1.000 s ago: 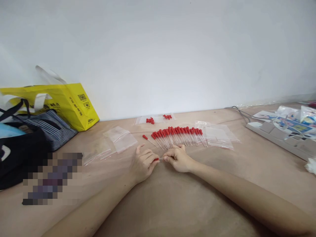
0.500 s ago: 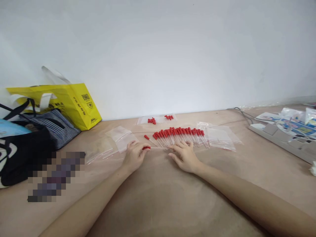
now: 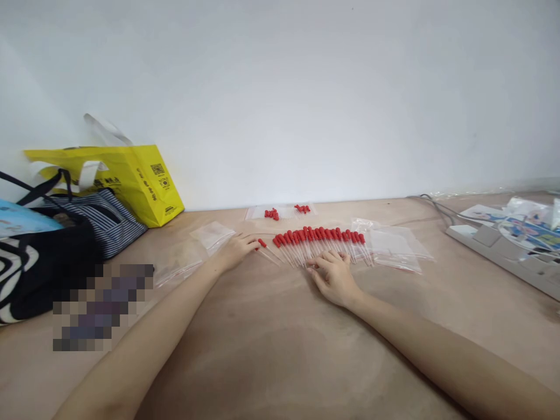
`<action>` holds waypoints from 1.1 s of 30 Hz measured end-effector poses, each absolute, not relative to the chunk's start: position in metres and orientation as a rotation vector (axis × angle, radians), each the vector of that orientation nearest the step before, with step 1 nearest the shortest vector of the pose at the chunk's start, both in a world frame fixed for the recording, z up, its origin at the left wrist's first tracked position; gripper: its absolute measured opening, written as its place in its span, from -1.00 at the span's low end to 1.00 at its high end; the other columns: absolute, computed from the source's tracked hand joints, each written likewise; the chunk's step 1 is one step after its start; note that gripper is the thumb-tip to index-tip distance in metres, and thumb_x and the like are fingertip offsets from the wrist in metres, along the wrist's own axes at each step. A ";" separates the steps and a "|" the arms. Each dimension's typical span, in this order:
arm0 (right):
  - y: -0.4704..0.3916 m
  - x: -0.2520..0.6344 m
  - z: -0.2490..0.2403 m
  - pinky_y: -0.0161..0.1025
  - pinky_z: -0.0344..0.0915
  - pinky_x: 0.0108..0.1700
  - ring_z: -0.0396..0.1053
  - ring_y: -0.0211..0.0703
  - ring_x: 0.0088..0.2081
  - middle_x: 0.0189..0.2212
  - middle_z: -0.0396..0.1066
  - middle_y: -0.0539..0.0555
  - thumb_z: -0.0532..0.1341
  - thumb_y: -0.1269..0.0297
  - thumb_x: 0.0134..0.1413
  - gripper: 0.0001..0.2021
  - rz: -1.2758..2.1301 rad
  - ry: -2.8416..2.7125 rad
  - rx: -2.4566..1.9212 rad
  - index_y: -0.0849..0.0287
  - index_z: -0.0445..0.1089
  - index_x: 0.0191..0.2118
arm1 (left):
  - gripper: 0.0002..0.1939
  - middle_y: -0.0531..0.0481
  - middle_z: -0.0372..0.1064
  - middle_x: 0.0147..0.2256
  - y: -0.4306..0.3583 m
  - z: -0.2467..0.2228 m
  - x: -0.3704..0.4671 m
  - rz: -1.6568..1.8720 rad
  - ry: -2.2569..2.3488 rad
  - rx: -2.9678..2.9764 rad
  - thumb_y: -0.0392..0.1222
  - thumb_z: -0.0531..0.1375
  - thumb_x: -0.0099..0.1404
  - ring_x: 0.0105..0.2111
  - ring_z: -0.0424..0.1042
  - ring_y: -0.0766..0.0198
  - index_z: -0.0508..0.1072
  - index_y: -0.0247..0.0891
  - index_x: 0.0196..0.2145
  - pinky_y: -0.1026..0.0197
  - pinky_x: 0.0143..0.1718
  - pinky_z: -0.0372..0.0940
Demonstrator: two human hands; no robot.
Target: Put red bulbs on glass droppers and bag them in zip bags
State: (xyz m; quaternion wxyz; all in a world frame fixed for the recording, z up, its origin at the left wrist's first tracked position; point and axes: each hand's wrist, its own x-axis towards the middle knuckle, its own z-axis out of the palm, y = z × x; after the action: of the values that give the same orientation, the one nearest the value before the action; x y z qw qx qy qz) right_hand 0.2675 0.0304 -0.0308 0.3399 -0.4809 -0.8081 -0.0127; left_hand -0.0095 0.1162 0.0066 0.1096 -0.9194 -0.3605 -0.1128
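Note:
My left hand [image 3: 237, 249] reaches to the left end of a fanned row of glass droppers with red rubber bulbs. Its fingertips pinch the red bulb of one dropper [image 3: 256, 249], which lies beside another dropper [image 3: 262, 242]; the fingers partly hide it. The main row of droppers [image 3: 324, 234] lies with bulbs toward the wall and thin clear tips toward me. Over the tips in the middle of that row rests my right hand [image 3: 335, 277], thumb and fingers apart, with no dropper seen in its grasp.
Behind the row lies a clear bag [image 3: 286, 213] with small red bulbs. Flat zip bags lie left [image 3: 214, 233] and right [image 3: 398, 242]. A yellow bag [image 3: 149, 186] and striped bag [image 3: 105, 219] stand at left. A white power strip [image 3: 494, 251] with cables sits at right.
My left hand has moved away from me with the dropper, bringing it beside the one at the row's left end. The right hand no longer touches that dropper's tip and stays near the row.

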 end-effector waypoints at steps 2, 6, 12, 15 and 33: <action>0.030 0.268 -0.030 -0.16 -0.12 -0.18 0.21 -0.21 -0.29 -0.41 0.34 0.01 0.06 0.33 0.04 -0.84 -0.021 -2.118 -1.251 0.08 0.37 -0.30 | -0.78 -0.03 0.36 -0.23 0.125 0.004 -0.007 -0.314 -1.065 -2.693 -0.34 -0.02 0.23 -0.20 0.30 0.22 0.40 -0.18 -0.29 0.16 -0.17 0.14; 0.028 0.267 -0.029 -0.16 -0.14 -0.18 0.19 -0.21 -0.30 -0.44 0.34 -0.01 0.07 0.35 0.02 -0.86 0.010 -2.131 -1.248 0.08 0.38 -0.36 | -0.79 -0.04 0.36 -0.24 0.136 -0.004 0.003 -0.335 -1.100 -2.659 -0.33 0.00 0.22 -0.23 0.32 0.21 0.40 -0.17 -0.27 0.17 -0.21 0.18; 0.028 0.267 -0.028 -0.16 -0.15 -0.19 0.19 -0.21 -0.30 -0.45 0.34 0.00 0.07 0.35 0.02 -0.86 -0.013 -2.168 -1.246 0.10 0.39 -0.37 | -0.73 0.00 0.32 -0.17 0.139 -0.011 0.014 -0.445 -1.157 -2.615 -0.35 0.00 0.22 -0.20 0.31 0.21 0.36 -0.12 -0.17 0.17 -0.18 0.20; 0.028 0.267 -0.028 -0.16 -0.15 -0.19 0.18 -0.21 -0.31 -0.45 0.35 0.00 0.08 0.34 0.02 -0.86 -0.015 -2.168 -1.242 0.09 0.39 -0.37 | -0.73 -0.04 0.31 -0.18 0.132 -0.014 0.016 -0.548 -1.254 -2.539 -0.39 -0.02 0.21 -0.21 0.31 0.20 0.36 -0.17 -0.19 0.16 -0.19 0.21; 0.028 0.265 -0.028 -0.15 -0.16 -0.18 0.17 -0.20 -0.30 -0.46 0.34 0.00 0.09 0.35 0.01 -0.87 0.061 -2.158 -1.227 0.11 0.39 -0.42 | -0.85 -0.02 0.36 -0.37 0.111 -0.024 0.038 -0.714 -1.623 -2.367 -0.37 -0.02 0.18 -0.33 0.35 0.24 0.32 -0.26 -0.42 0.24 -0.30 0.24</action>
State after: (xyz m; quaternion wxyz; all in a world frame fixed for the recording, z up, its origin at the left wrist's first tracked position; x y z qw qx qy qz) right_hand 0.2648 0.0284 -0.0281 0.3235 -0.4675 -0.8223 0.0232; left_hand 0.0375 0.1110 -0.0242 0.0918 -0.7970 -0.5464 -0.2405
